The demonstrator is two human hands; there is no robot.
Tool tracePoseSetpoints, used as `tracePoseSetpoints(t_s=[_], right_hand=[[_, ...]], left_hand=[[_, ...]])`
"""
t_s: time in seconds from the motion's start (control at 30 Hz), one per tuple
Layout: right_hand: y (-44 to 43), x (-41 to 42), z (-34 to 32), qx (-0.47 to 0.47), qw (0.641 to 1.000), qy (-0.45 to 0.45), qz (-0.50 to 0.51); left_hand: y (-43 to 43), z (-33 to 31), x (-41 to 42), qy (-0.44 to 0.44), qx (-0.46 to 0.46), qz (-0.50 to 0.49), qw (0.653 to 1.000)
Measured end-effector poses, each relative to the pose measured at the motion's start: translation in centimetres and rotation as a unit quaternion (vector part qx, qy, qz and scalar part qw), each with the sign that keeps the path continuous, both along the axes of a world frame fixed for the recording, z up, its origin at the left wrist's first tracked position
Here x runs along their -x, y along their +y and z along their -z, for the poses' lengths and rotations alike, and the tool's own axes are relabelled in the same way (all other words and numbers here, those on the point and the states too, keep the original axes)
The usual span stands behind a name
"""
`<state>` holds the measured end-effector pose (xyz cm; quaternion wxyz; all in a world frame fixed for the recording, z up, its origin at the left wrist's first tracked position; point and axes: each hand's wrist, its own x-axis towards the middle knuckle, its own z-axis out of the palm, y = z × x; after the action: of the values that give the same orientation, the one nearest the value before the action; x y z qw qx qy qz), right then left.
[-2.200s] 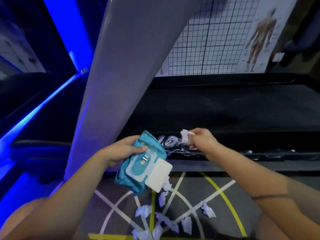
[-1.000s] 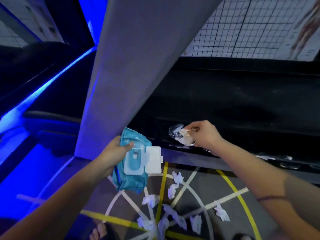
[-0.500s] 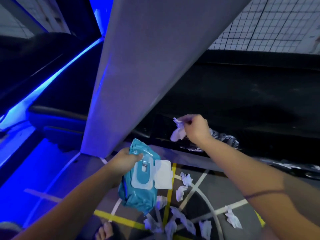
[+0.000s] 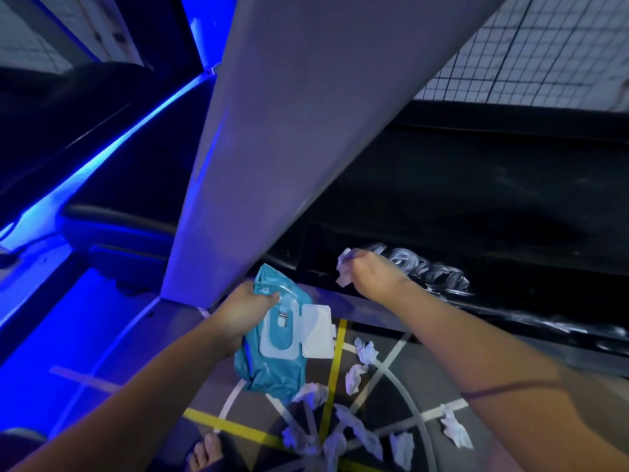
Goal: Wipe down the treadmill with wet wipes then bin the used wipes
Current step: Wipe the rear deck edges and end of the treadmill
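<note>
My right hand pinches a crumpled white wipe against the black side rail of the treadmill. Wet swirl marks shine on the rail just right of that hand. My left hand grips the top of a teal wet-wipe pack, whose white lid hangs flipped open. The pack dangles above the floor in front of the grey upright post of the treadmill.
Several crumpled used wipes lie scattered on the floor over white and yellow floor lines. Blue strip lighting runs along dark equipment at the left. A grid-patterned wall panel stands behind the treadmill. My toes show at the bottom.
My right hand has moved left along the rail with the wipe, leaving fresh wet swirls to its right. The view has swung left and down; the left hand still holds the pack.
</note>
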<state>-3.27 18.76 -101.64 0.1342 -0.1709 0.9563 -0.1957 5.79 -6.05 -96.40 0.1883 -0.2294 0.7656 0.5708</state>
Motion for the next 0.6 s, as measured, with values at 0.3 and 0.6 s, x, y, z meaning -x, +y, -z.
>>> tracePoseSetpoints(t_s=[0.3,0.6], right_hand=[[4.2,-1.7,-1.5,-0.069,0.997,-0.034,0.021],[7.2,0.1,-4.6,0.063,0.979,0.124,0.147]], left_hand=[[2.6,-1.5,0.0,0.003,0.024,-0.007,1.0],[4.1,-3.1,-1.8,0.003,-0.041,-0.102,0.994]])
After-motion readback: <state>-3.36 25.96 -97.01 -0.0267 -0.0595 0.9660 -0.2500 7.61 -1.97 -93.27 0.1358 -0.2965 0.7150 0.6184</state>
